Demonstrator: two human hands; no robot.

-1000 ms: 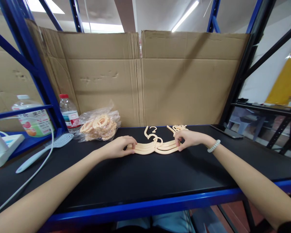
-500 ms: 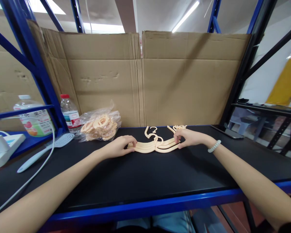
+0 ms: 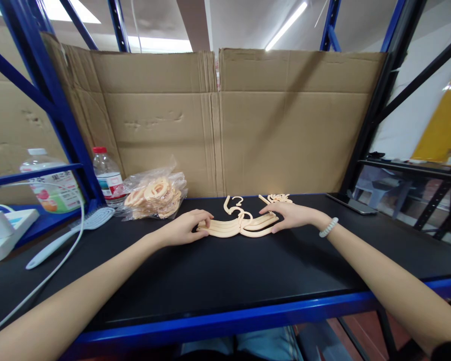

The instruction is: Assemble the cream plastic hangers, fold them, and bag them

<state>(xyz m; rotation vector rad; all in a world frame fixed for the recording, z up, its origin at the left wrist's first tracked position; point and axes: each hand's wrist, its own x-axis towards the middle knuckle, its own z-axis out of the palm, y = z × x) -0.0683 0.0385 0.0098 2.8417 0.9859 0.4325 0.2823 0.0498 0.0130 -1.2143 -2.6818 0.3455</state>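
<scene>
Several beige plastic folding clothes hangers [image 3: 225, 229] lie together on the black tabletop, their arms spread and a ring-shaped part at the middle. My left hand [image 3: 186, 226] pinches their left ends between thumb and fingers. Around the right ends, my right hand [image 3: 291, 215] has its fingers stretched out and the thumb apart, the hanger arms lying between them. Just behind the stack are loose beige hanger pieces with a hook [image 3: 237, 201]. Past my right fingers sits a small pile of beige hooks [image 3: 280, 197], partly hidden by the hand.
At the back left, a clear plastic bag [image 3: 156, 195] holds beige ring-shaped parts. Beside it stands a red-capped bottle [image 3: 108, 175]. A pale hairbrush [image 3: 75, 233] and a white cable [image 3: 65, 258] lie at left. A phone-like flat device [image 3: 353, 204] rests at the back right. Cardboard [image 3: 296, 125] walls the rear.
My right hand has loosened from the right ends of the hangers, its fingers spreading outward. My left hand stays on the left ends.
</scene>
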